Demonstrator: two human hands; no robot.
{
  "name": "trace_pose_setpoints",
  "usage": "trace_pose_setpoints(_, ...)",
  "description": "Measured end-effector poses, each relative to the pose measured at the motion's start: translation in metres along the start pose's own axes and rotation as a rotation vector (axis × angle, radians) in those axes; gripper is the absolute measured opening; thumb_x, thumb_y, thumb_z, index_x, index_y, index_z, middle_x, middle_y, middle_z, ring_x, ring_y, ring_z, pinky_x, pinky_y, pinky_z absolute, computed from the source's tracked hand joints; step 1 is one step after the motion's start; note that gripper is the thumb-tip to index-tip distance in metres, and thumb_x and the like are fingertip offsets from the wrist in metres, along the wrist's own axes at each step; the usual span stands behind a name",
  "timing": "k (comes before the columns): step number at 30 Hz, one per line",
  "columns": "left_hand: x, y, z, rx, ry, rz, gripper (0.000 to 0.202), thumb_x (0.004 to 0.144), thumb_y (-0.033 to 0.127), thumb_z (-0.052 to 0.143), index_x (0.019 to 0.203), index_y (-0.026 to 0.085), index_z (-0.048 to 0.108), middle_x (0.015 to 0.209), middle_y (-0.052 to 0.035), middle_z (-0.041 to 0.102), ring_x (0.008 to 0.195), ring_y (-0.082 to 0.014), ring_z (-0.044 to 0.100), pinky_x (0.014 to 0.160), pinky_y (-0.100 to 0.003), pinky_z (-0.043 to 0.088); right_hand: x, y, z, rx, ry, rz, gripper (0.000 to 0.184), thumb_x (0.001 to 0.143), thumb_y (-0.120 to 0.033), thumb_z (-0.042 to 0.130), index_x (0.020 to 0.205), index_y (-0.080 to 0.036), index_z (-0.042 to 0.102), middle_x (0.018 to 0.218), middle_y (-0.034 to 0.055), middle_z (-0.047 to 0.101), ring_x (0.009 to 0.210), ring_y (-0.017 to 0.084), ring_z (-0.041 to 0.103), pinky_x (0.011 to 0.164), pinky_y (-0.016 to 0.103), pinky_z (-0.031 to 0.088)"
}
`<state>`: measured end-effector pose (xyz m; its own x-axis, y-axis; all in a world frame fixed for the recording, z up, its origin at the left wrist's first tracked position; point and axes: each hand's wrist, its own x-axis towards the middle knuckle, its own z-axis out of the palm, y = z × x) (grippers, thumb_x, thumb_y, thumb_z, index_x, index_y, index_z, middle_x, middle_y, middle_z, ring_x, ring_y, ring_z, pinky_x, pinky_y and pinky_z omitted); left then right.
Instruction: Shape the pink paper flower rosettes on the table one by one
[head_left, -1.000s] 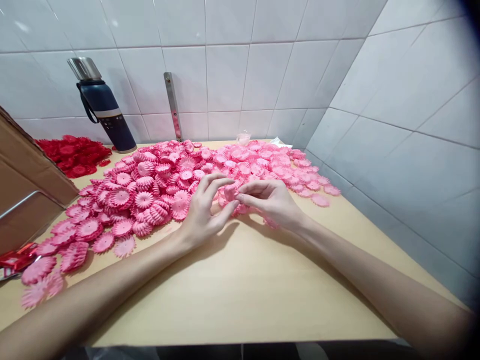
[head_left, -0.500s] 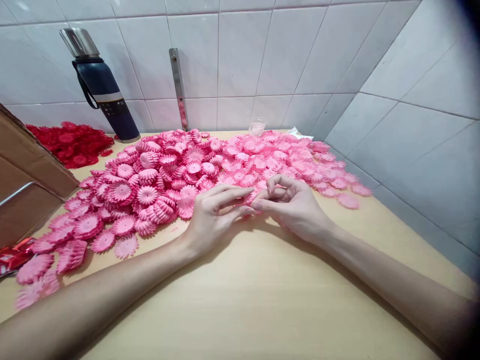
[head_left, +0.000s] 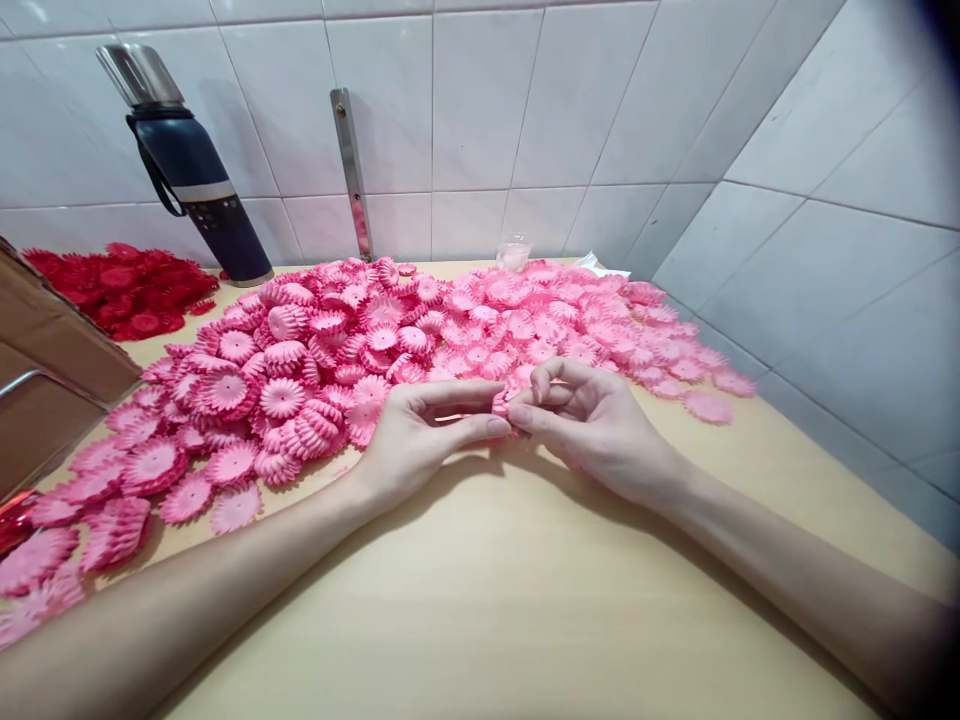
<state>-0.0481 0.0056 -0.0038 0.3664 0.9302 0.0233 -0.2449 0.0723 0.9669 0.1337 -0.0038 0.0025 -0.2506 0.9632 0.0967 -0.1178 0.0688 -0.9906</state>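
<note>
My left hand [head_left: 420,430] and my right hand [head_left: 592,415] meet fingertip to fingertip at the near edge of a wide heap of pink scalloped flower pieces [head_left: 390,330]. Between the fingers of both hands sits one small pink flower piece [head_left: 501,403], pinched from both sides and mostly hidden. My left thumb and forefinger are stretched toward it; my right fingers curl around it. Both forearms rest over the bare wooden tabletop [head_left: 480,600].
A dark blue flask with a steel cap [head_left: 187,170] leans at the tiled wall, back left. Red flower pieces [head_left: 124,285] lie beside it. A brown cardboard box [head_left: 45,370] stands at the left edge. A small clear cup [head_left: 514,250] sits by the wall.
The view has shifted slightly downward and left. My hands have drawn a little nearer to me and closed more tightly around the pink piece.
</note>
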Motion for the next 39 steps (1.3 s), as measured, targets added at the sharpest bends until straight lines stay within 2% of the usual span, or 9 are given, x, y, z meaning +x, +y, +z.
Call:
trace_pose_setpoints(5, 0.003, 0.001, -0.001, -0.036, -0.021, -0.012, 0.036, 0.059, 0.017, 0.082, 0.094, 0.013, 0.071, 0.091, -0.0069, 0.073, 0.082, -0.0216, 0.07, 0.081, -0.039, 0.058, 0.0, 0.001, 0.0, 0.027, 0.003, -0.012, 0.03, 0.075, -0.026, 0.073, 0.072, -0.02, 0.044, 0.069, -0.0027, 0.065, 0.059, 0.01, 0.06, 0.055, 0.022, 0.048)
trace_pose_setpoints(10, 0.005, 0.0, -0.002, -0.052, 0.004, 0.003, 0.03, 0.059, 0.016, 0.082, 0.084, 0.017, 0.067, 0.078, -0.0001, 0.072, 0.077, -0.0172, 0.069, 0.072, -0.034, 0.059, 0.001, 0.002, 0.0, 0.032, 0.008, -0.031, 0.034, 0.075, -0.026, 0.073, 0.07, -0.021, 0.04, 0.071, -0.0015, 0.065, 0.063, 0.011, 0.06, 0.057, 0.023, 0.047)
trace_pose_setpoints(15, 0.005, -0.001, -0.002, 0.002, 0.057, -0.012, 0.019, 0.063, 0.022, 0.08, 0.077, 0.012, 0.072, 0.08, -0.0044, 0.071, 0.073, -0.0145, 0.067, 0.073, -0.028, 0.057, 0.001, 0.0, 0.0, -0.02, 0.091, -0.09, 0.037, 0.074, -0.028, 0.074, 0.068, -0.022, 0.037, 0.065, -0.0031, 0.059, 0.056, 0.011, 0.054, 0.05, 0.023, 0.042)
trace_pose_setpoints(19, 0.005, -0.001, -0.001, 0.019, 0.114, 0.0, 0.019, 0.066, 0.027, 0.078, 0.077, 0.012, 0.072, 0.077, -0.0036, 0.069, 0.071, -0.0146, 0.064, 0.07, -0.03, 0.056, 0.004, 0.003, -0.001, -0.076, 0.263, -0.206, 0.037, 0.073, -0.024, 0.073, 0.065, -0.022, 0.037, 0.065, -0.004, 0.052, 0.06, 0.01, 0.049, 0.056, 0.024, 0.042)
trace_pose_setpoints(26, 0.006, -0.001, -0.002, 0.051, 0.198, 0.114, 0.016, 0.07, 0.027, 0.075, 0.071, 0.012, 0.07, 0.071, -0.0004, 0.066, 0.068, -0.0087, 0.06, 0.069, -0.02, 0.052, 0.019, 0.014, -0.023, -0.149, 0.681, -0.37, 0.034, 0.07, -0.024, 0.075, 0.064, -0.022, 0.042, 0.066, -0.0033, 0.049, 0.062, 0.012, 0.047, 0.062, 0.028, 0.042)
trace_pose_setpoints(29, 0.007, -0.003, -0.003, -0.007, 0.211, 0.101, 0.016, 0.069, 0.028, 0.076, 0.075, 0.013, 0.07, 0.075, -0.0012, 0.069, 0.073, -0.0111, 0.063, 0.074, -0.025, 0.053, 0.02, 0.011, -0.029, -0.212, 0.744, -0.42, 0.028, 0.067, -0.028, 0.078, 0.07, -0.022, 0.05, 0.068, -0.0033, 0.05, 0.061, 0.012, 0.049, 0.06, 0.029, 0.043)
trace_pose_setpoints(32, 0.007, -0.004, -0.004, 0.018, 0.2, 0.082, 0.019, 0.068, 0.029, 0.077, 0.078, 0.015, 0.072, 0.082, -0.003, 0.071, 0.078, -0.0148, 0.066, 0.08, -0.03, 0.054, 0.012, 0.004, -0.019, -0.349, 0.651, -0.457, 0.022, 0.07, -0.031, 0.077, 0.071, -0.023, 0.056, 0.071, -0.0009, 0.053, 0.064, 0.014, 0.051, 0.061, 0.031, 0.046)
trace_pose_setpoints(36, 0.005, -0.002, -0.003, 0.116, 0.149, 0.097, 0.02, 0.066, 0.031, 0.077, 0.076, 0.014, 0.073, 0.091, -0.0067, 0.072, 0.084, -0.0198, 0.067, 0.083, -0.034, 0.054, -0.001, -0.002, 0.004, -0.291, 0.23, -0.279, 0.014, 0.072, -0.031, 0.076, 0.079, -0.025, 0.065, 0.082, 0.0045, 0.065, 0.074, 0.02, 0.062, 0.067, 0.036, 0.053)
trace_pose_setpoints(39, 0.004, 0.001, -0.001, 0.16, 0.122, 0.09, 0.02, 0.066, 0.031, 0.077, 0.073, 0.012, 0.073, 0.1, -0.0098, 0.07, 0.089, -0.0231, 0.067, 0.081, -0.035, 0.055, -0.003, 0.001, 0.011, -0.21, 0.147, -0.182, 0.02, 0.069, -0.031, 0.078, 0.084, -0.023, 0.067, 0.085, 0.0052, 0.069, 0.077, 0.021, 0.066, 0.067, 0.035, 0.056)
